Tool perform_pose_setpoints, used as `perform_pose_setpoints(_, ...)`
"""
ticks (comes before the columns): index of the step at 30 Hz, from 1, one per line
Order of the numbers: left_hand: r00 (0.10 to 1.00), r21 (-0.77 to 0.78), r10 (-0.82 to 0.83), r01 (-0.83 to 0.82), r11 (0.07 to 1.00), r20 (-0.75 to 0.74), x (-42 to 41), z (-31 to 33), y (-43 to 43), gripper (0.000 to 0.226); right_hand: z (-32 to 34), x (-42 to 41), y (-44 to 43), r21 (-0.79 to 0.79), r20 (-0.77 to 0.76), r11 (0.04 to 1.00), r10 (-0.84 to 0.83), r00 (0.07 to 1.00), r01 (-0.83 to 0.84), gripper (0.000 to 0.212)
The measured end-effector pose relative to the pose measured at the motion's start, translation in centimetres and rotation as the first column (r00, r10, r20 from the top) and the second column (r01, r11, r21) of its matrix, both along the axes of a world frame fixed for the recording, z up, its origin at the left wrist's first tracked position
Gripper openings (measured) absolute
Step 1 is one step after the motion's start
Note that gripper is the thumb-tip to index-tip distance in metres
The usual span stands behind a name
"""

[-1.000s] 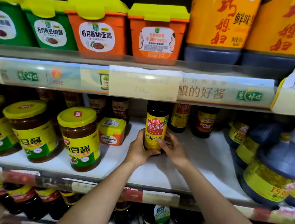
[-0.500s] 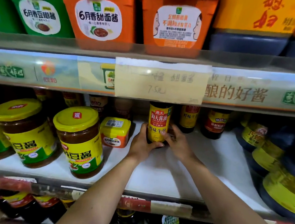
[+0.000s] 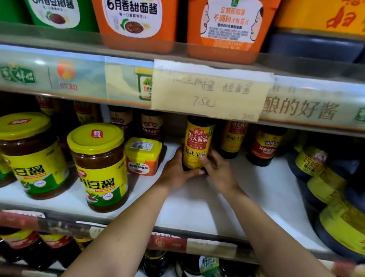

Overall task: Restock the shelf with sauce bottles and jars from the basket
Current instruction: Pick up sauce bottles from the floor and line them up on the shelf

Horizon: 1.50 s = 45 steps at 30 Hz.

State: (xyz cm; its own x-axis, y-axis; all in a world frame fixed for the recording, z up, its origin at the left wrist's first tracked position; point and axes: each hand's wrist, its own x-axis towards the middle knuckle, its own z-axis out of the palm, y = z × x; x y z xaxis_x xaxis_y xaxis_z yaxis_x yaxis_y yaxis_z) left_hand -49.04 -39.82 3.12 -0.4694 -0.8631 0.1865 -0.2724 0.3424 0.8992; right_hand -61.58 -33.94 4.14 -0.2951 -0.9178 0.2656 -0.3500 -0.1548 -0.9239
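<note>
A dark soy sauce bottle (image 3: 197, 142) with a yellow and red label stands upright on the white middle shelf (image 3: 193, 207), its top hidden behind the shelf rail above. My left hand (image 3: 175, 172) grips its base from the left, thumb across the front. My right hand (image 3: 218, 171) holds the base from the right, thumb on the label. More dark bottles (image 3: 233, 140) stand right behind it. The basket is out of view.
Two big yellow-lidded bean paste jars (image 3: 97, 164) and a small orange tub (image 3: 142, 157) stand left of the bottle. Large soy sauce jugs (image 3: 343, 218) crowd the right end. Orange and green tubs (image 3: 132, 14) fill the shelf above; a paper price tag (image 3: 211, 91) hangs from its rail.
Both hands have pushed the soy sauce bottle further back on the shelf, towards the rear row. My head has moved closer to the shelf.
</note>
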Motion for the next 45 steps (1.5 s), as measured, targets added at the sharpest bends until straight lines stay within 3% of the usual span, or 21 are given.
perform_pose_setpoints(3, 0.999, 0.046, 0.021, -0.02, 0.999, -0.023, 0.5, 0.5, 1.0, 0.081, 0.1, 0.1, 1.1, 0.024, 0.015, 0.997, -0.077, 0.997, 0.077, 0.024)
perform_pose_setpoints(5, 0.995, 0.045, 0.099, -0.098, 0.994, -0.026, 1.1, 1.0, 2.0, 0.071, 0.2, 0.1, 2.4, 0.055, 0.046, 0.986, -0.163, 0.986, 0.16, 0.028)
perform_pose_setpoints(8, 0.957, 0.169, 0.174, -0.137, 0.976, -0.231, 2.0, 1.7, 4.3, 0.053, 0.5, 0.0, 6.0, 0.091, 0.049, 0.975, -0.209, 0.977, 0.204, 0.035)
perform_pose_setpoints(10, 0.943, 0.149, 0.17, -0.131, 0.98, -0.286, 2.6, 2.5, 5.8, 0.047, 1.0, -0.2, 8.9, 0.053, 0.04, 0.978, -0.203, 0.978, 0.2, 0.029)
perform_pose_setpoints(16, 0.968, 0.008, 0.045, -0.044, 0.999, -0.248, 2.0, 4.3, 12.4, 0.043, 1.8, -2.3, 18.7, 0.004, 0.126, 0.963, -0.267, 0.955, 0.269, 0.025)
perform_pose_setpoints(21, 0.949, -0.018, -0.172, 0.174, 0.985, -0.266, -2.5, 4.2, 21.4, 0.024, 2.4, -5.7, 28.8, -0.012, 0.112, 0.939, -0.341, 0.933, 0.345, 0.022)
perform_pose_setpoints(24, 0.905, 0.025, -0.357, 0.373, 0.928, -0.231, -6.1, 2.3, 27.7, 0.019, 0.4, -8.2, 36.8, 0.039, 0.064, 0.901, -0.433, 0.899, 0.432, 0.022)
perform_pose_setpoints(27, 0.822, 0.11, -0.55, 0.566, 0.817, -0.147, -9.8, -0.5, 33.5, 0.025, -2.7, -10.9, 45.1, 0.138, 0.082, 0.825, -0.561, 0.824, 0.549, 0.029)
perform_pose_setpoints(30, 0.732, 0.229, -0.679, 0.672, 0.704, -0.06, -14.3, -4.0, 39.0, 0.028, -6.3, -13.4, 53.5, 0.302, 0.132, 0.722, -0.679, 0.722, 0.623, 0.017)
perform_pose_setpoints(37, 0.648, 0.512, -0.759, 0.632, 0.583, 0.063, -22.5, -13.1, 48.9, 0.022, -14.8, -16.5, 68.9, 0.633, 0.142, 0.432, -0.881, 0.451, 0.643, 0.027)
perform_pose_setpoints(45, 0.448, 0.674, -0.86, 0.56, 0.483, 0.244, -30.2, -23.0, 52.6, 0.036, -25.4, -18.2, 75.4, 0.846, 0.168, 0.242, -0.967, 0.193, 0.476, 0.035)
